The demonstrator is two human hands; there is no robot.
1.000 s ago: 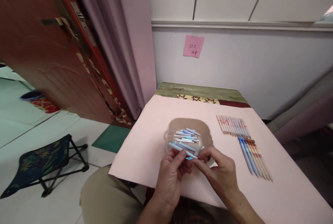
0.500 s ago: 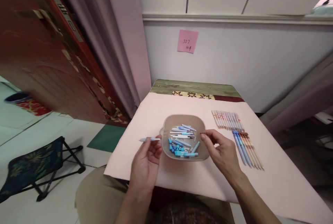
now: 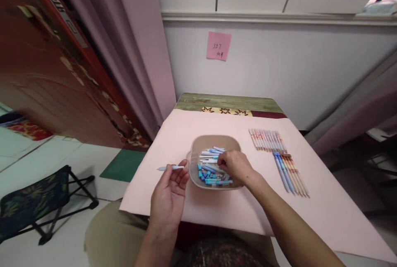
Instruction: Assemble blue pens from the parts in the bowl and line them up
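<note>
A beige plastic box (image 3: 195, 145) stands on the pink-covered table (image 3: 149, 188), holding several blue and white pen parts (image 3: 218, 182) and small blue caps. Left of the box, my left hand (image 3: 170, 194) pinches a light blue pen part (image 3: 166, 168) between thumb and finger, palm turned up. My right hand (image 3: 237, 165) reaches over the box's right side, its fingers closed down among the parts; what they touch or hold is hidden.
Right of the box lie a row of pale patterned pens (image 3: 268, 140) and a row of blue and brown-topped pens (image 3: 291, 176). A folding stool (image 3: 37, 200) stands on the floor at left. A pink note (image 3: 218, 46) hangs on the wall.
My right hand has moved left and into the box from its right edge. My left hand still holds the pen part. The whole view has shifted slightly.
</note>
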